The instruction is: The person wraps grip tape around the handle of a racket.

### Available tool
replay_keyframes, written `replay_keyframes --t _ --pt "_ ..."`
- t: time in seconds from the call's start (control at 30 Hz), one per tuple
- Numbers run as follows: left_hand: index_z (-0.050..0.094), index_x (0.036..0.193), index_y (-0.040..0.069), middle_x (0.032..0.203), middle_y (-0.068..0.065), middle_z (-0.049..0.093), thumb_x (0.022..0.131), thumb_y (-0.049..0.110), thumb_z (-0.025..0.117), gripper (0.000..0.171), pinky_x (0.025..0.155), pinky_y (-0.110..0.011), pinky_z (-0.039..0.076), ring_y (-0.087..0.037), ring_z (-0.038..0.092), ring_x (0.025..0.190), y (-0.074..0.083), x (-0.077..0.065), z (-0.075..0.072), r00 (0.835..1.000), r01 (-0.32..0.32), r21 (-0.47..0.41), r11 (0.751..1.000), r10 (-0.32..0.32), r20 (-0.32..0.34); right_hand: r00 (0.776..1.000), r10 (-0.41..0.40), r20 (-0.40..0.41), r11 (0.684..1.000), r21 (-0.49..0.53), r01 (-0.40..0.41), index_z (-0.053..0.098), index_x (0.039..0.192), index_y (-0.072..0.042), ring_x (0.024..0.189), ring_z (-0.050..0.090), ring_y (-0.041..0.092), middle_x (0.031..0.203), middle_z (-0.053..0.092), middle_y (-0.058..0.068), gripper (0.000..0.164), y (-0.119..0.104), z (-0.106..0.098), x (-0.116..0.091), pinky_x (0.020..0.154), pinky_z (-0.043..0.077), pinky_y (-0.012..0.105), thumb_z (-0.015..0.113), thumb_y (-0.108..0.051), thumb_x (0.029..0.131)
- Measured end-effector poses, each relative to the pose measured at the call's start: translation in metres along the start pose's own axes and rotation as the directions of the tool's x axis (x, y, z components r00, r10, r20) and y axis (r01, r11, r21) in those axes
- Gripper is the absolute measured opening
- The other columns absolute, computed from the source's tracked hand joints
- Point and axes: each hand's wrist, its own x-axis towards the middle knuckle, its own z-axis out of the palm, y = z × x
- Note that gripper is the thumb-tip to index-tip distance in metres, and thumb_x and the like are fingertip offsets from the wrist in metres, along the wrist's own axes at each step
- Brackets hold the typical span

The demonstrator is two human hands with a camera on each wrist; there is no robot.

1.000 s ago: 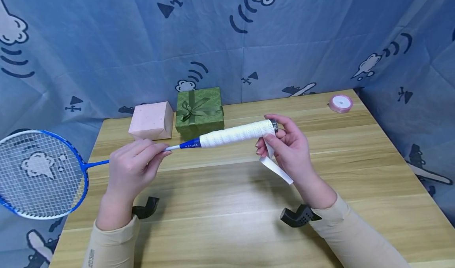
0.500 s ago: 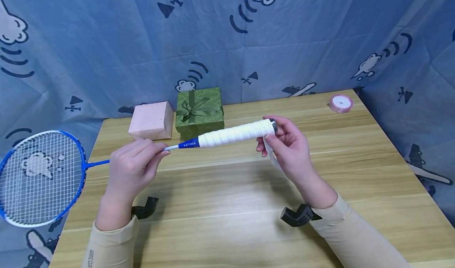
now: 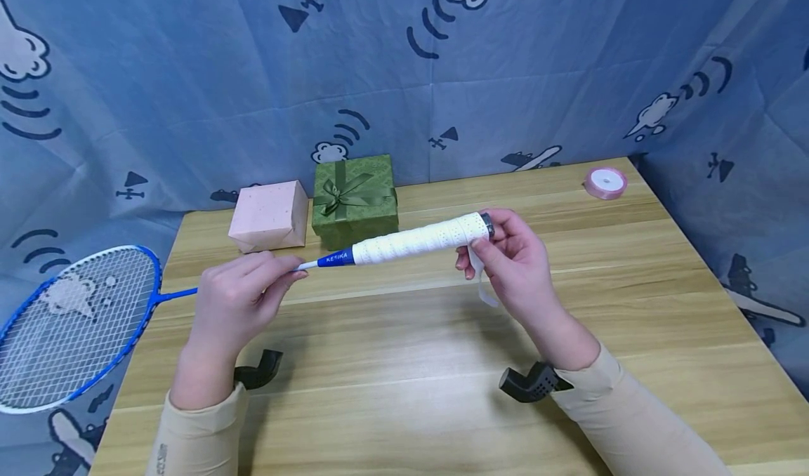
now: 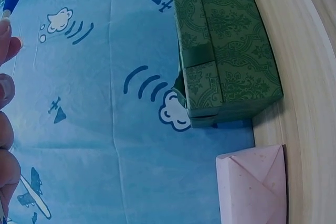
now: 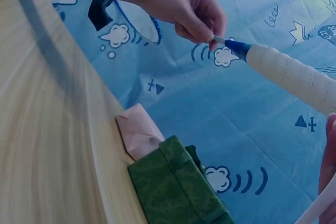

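A blue and white badminton racket (image 3: 154,299) is held in the air above the table, head to the left, white-wrapped handle (image 3: 417,241) to the right. My left hand (image 3: 235,297) pinches its thin shaft just below the blue "KESIKA" cone (image 3: 336,257). At the butt end my right hand (image 3: 520,272) pinches the white grip tape between thumb and fingers, against the handle. A loose tail of that tape (image 3: 485,295) hangs below the thumb, partly hidden by the hand. In the right wrist view the tape strip (image 5: 318,203) shows at the lower right corner.
A pink wrapped box (image 3: 268,214) and a green gift box (image 3: 355,202) with a bow stand at the back left of the wooden table (image 3: 392,392). A roll of pink ribbon (image 3: 605,183) lies at the back right. Blue patterned cloth hangs behind.
The racket has turned about its shaft, so its head now looks flatter and tilted lower. The tape tail has swung from jutting out in front to hanging below the right hand. Both hands stay nearly in place.
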Motion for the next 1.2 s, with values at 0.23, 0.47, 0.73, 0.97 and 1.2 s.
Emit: replay_keyframes --t 0.23,0.47,0.73,0.97,1.2 --pt "0.079 0.093 0.01 0.079 -0.001 0.075 0.105 0.035 0.062 0.032 0.049 -0.031 0.047 -0.011 0.06 0.056 -0.0006 -0.0007 -0.0001 1.0 -0.002 -0.008 1.0 0.002 0.014 0.998 -0.02 0.056 0.999 0.03 0.019 0.059 0.131 -0.003 0.078 0.071 0.019 0.097 0.074 0.01 0.038 -0.0004 -0.0025 0.0009 0.06 0.057 0.025 0.051 0.016 0.1" --pt "0.077 0.092 0.011 0.077 0.001 0.073 0.106 0.036 0.06 0.033 0.047 -0.029 0.043 -0.009 0.054 0.054 0.0006 -0.0001 0.0007 0.999 0.018 0.007 1.0 -0.018 0.041 0.999 -0.028 0.023 0.998 -0.048 0.03 0.058 0.136 -0.002 0.077 0.069 0.018 0.098 0.073 0.008 0.041 -0.002 -0.0005 0.0008 0.059 0.055 0.024 0.051 0.015 0.1" --pt "0.079 0.097 0.013 0.074 0.002 0.068 0.104 0.034 0.063 0.027 0.044 -0.026 0.036 -0.007 0.048 0.051 0.001 0.0009 0.003 1.0 0.007 0.046 0.999 -0.008 0.023 0.999 -0.009 -0.047 0.999 -0.031 0.007 0.061 0.128 0.002 0.072 0.066 0.017 0.096 0.074 0.007 0.035 -0.0029 0.0019 0.0019 0.059 0.055 0.024 0.051 0.017 0.099" --pt "0.079 0.094 0.009 0.07 -0.002 0.066 0.103 0.026 0.066 0.023 0.047 -0.03 0.038 -0.014 0.05 0.055 0.0006 0.0038 0.0006 1.0 -0.007 0.052 0.999 0.007 -0.001 0.999 -0.002 -0.034 0.992 -0.129 -0.002 0.06 0.132 0.004 0.069 0.065 0.019 0.098 0.075 0.008 0.043 -0.0046 -0.0001 0.0019 0.058 0.054 0.025 0.053 0.022 0.093" --pt "0.077 0.093 0.008 0.071 -0.003 0.066 0.105 0.029 0.062 0.029 0.048 -0.031 0.041 -0.014 0.05 0.056 0.0003 0.0034 0.0007 1.0 -0.005 0.06 0.998 0.004 0.008 0.999 -0.035 -0.02 0.976 -0.216 0.03 0.056 0.136 0.008 0.07 0.065 0.018 0.096 0.074 0.005 0.047 -0.0034 -0.0001 0.0016 0.059 0.055 0.025 0.056 0.024 0.091"
